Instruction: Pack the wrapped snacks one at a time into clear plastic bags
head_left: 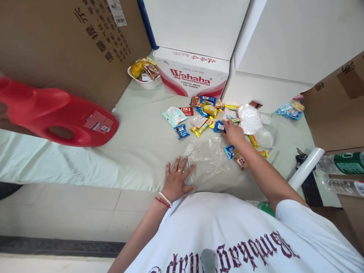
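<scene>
My left hand [178, 179] lies flat with fingers spread on the near edge of a clear plastic bag [212, 163] spread on the pale sheet. My right hand [232, 131] reaches forward into a scatter of small snack packets [209, 109], its fingertips closed on a small blue packet [218, 127]. More packets lie around it: a blue one [181, 131], a yellow one [203, 127], a red one [187, 111], and a blue and a red-white one [236, 156] under my forearm.
A red plastic jug [57, 113] lies on its side at left. A Wahaha box [192, 77], a white bowl of snacks [145, 74], large cardboard and white boxes stand behind. Crumpled clear bags [251, 119] lie right; bottles [341, 163] and a white roll [307, 167] lie far right.
</scene>
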Action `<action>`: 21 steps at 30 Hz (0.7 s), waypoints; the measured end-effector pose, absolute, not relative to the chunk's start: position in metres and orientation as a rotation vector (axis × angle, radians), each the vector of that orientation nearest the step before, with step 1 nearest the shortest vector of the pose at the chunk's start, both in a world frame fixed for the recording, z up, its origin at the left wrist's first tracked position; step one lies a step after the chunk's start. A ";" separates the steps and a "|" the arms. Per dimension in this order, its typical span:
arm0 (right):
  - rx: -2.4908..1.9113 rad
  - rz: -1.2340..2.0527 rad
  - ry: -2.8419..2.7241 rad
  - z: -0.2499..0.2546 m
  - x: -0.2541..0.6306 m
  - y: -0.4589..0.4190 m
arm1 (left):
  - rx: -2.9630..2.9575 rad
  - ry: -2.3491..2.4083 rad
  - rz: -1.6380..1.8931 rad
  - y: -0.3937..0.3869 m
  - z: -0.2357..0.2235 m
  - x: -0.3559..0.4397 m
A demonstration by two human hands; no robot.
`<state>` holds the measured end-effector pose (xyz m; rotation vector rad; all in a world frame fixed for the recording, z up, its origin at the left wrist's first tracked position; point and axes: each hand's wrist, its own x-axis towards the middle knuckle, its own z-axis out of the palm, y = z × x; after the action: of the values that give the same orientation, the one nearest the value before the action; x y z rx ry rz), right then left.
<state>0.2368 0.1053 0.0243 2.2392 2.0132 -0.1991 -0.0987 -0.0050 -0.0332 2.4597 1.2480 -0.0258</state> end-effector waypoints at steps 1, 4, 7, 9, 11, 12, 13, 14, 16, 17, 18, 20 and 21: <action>2.235 -0.175 2.012 0.027 0.240 0.098 | 2.453 1.260 -0.019 -0.004 -0.034 -0.097; 2.312 -0.120 2.024 0.047 0.252 0.069 | 2.438 1.279 -0.010 0.000 -0.034 -0.096; 2.378 -0.193 2.253 0.072 0.250 0.047 | 2.434 1.242 -0.019 0.006 -0.033 -0.094; 2.223 -0.390 2.525 0.083 0.233 0.044 | 2.441 1.203 -0.034 0.010 -0.031 -0.092; 2.004 -0.570 2.698 0.087 0.206 0.050 | 2.461 1.166 -0.045 0.012 -0.030 -0.089; 1.930 -0.615 2.727 0.085 0.191 0.056 | 2.474 1.150 -0.047 0.011 -0.029 -0.087; 1.880 -0.632 2.732 0.083 0.176 0.063 | 2.485 1.137 -0.049 0.010 -0.029 -0.085; 1.839 -0.632 2.720 0.079 0.163 0.070 | 2.492 1.132 -0.053 0.009 -0.029 -0.084; 1.728 -0.632 2.659 0.070 0.143 0.080 | 2.490 1.154 -0.067 0.004 -0.029 -0.083; 1.662 -0.639 2.614 0.065 0.139 0.081 | 2.482 1.185 -0.072 0.002 -0.029 -0.084; 1.599 -0.653 2.564 0.061 0.138 0.080 | 2.471 1.228 -0.071 -0.001 -0.029 -0.085; 1.522 -0.704 2.446 0.054 0.151 0.067 | 2.445 1.316 -0.052 -0.005 -0.030 -0.090; 1.512 -0.743 2.384 0.052 0.163 0.056 | 2.434 1.348 -0.037 -0.006 -0.031 -0.093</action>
<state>0.1631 0.0561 0.0519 1.5124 2.3837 -0.7428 -0.0932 -0.0065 -0.0310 2.4342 1.3478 -0.0372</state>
